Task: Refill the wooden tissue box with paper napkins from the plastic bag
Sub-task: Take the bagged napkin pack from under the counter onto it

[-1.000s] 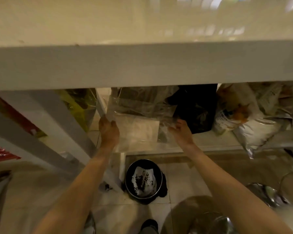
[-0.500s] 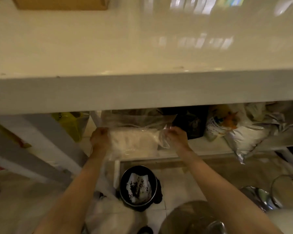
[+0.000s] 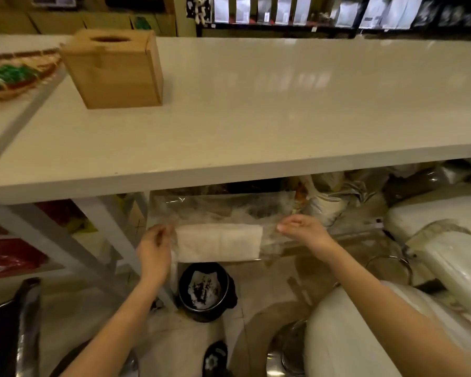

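Paper napkins [image 3: 219,242], a pale folded stack inside a clear plastic bag [image 3: 223,210], hang in the air just below the front edge of a white counter [image 3: 256,110], held between a person's two bare hands. The left hand [image 3: 154,247] is closed on the bag's left side, fingers pinching the film beside the stack; the right hand [image 3: 303,229] pinches the film at the right with thumb and fingertips, the other fingers loosely curled. The bag's upper part stands slack and wrinkled above the stack, partly hidden under the counter edge.

The wooden tissue box [image 3: 114,69] stands upright near the back left corner of the counter, its oval slot on top, well apart from the bag. No napkin shows at the slot. A woven basket [image 3: 14,74] sits on a neighbouring surface just left of the box. On the floor under the bag stands a dark round bin [image 3: 206,291].

The load looks light and soft. The thin film is likely slippery and will sag, so a hold under the stack itself, or on both short ends, seems safer than pinching loose plastic. The stack could fan apart once out of the bag. The refill itself appears not yet begun.
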A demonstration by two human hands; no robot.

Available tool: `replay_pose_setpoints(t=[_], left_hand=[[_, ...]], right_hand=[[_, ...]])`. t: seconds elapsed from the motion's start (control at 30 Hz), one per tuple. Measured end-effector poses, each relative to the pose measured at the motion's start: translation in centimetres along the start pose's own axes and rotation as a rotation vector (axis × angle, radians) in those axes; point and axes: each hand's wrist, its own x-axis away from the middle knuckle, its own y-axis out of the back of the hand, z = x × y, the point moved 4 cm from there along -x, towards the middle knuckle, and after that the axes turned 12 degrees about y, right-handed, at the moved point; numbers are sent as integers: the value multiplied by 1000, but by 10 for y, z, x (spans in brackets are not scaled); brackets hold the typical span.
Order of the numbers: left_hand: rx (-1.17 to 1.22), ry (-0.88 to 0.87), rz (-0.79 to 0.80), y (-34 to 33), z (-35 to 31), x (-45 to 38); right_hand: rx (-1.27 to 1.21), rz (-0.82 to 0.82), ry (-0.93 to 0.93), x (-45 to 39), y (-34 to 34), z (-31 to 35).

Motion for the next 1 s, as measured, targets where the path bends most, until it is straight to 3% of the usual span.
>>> replay_pose_setpoints(t=[0.2,0.5,1.0], left_hand=[[16,-272,-84,42,-60,79],[138,-552,-173,82,-143,131],[203,-528,-78,54,-279,31]], right_hand=[[49,143,58,48,45,84],[-69,166,167,71,89,176],[-155,-136,291,-42,121,243]])
